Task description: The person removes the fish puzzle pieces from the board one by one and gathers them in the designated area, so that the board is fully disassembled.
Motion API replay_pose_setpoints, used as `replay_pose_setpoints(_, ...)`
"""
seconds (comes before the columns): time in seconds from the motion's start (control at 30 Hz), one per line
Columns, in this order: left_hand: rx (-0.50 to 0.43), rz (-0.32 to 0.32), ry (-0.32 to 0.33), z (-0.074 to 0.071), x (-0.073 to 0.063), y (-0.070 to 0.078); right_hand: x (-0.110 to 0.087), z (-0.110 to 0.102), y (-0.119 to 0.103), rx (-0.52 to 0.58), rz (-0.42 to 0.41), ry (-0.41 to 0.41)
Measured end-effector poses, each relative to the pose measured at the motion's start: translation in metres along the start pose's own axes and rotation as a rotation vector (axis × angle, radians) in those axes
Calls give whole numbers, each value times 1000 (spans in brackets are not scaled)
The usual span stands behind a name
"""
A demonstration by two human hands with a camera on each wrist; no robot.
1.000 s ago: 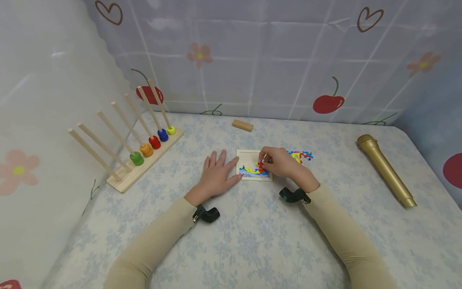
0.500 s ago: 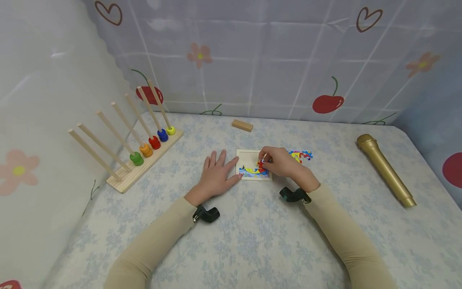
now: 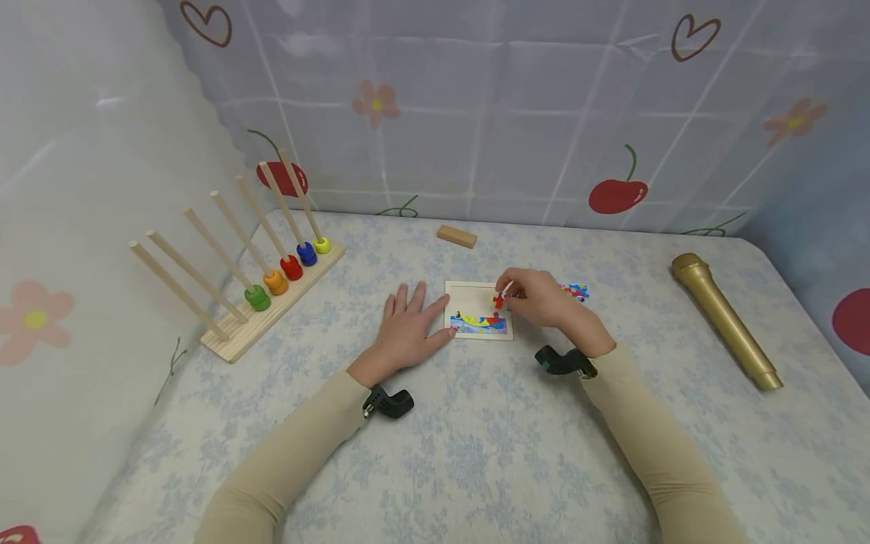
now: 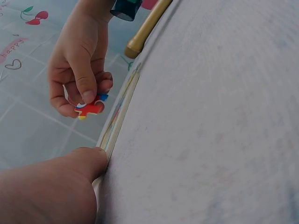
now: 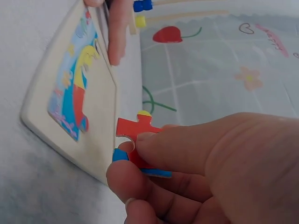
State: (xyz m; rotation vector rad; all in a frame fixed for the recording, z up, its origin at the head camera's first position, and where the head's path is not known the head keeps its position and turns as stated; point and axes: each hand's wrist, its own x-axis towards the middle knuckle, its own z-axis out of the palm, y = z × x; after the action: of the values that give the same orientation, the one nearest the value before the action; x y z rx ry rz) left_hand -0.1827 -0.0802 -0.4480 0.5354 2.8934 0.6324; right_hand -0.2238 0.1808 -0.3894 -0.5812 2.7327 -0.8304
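Observation:
My right hand (image 3: 540, 296) pinches a red jigsaw piece (image 5: 133, 127) with blue and yellow edges between thumb and fingers. The piece is lifted over the right side of a pale wooden puzzle tray (image 3: 469, 286). Joined pieces (image 3: 479, 325) with a yellow, red and blue picture fill the tray's near part; its far part shows bare wood. My left hand (image 3: 408, 327) lies flat with spread fingers, thumb and index fingertip at the tray's left edge. More colourful pieces (image 3: 578, 292) lie beyond the right hand, partly hidden by it.
A wooden bead stand (image 3: 272, 302) with upright pegs and coloured beads stands at the left. A small wooden block (image 3: 457, 236) lies behind the tray. At the right rests a gold microphone (image 3: 727, 321). A printed curtain (image 3: 476, 113) hangs along the table's back edge.
My right hand has risen and shifted slightly right, lifting the red jigsaw piece away from the joined pieces. The left hand has stayed in place.

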Motion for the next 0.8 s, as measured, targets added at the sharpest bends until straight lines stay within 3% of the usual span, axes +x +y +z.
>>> replay_pose_setpoints(0.23, -5, 1, -4, 0, 0, 0, -13, -19, 16, -7, 20, 43)
replay_pose_setpoints(0.5, 5, -7, -13, -1, 0, 0, -34, -43, 44, -25, 128, 64)
replay_pose_setpoints(0.8, -3, -2, -12, -1, -1, 1, -51, -49, 69, -40, 174, 89)
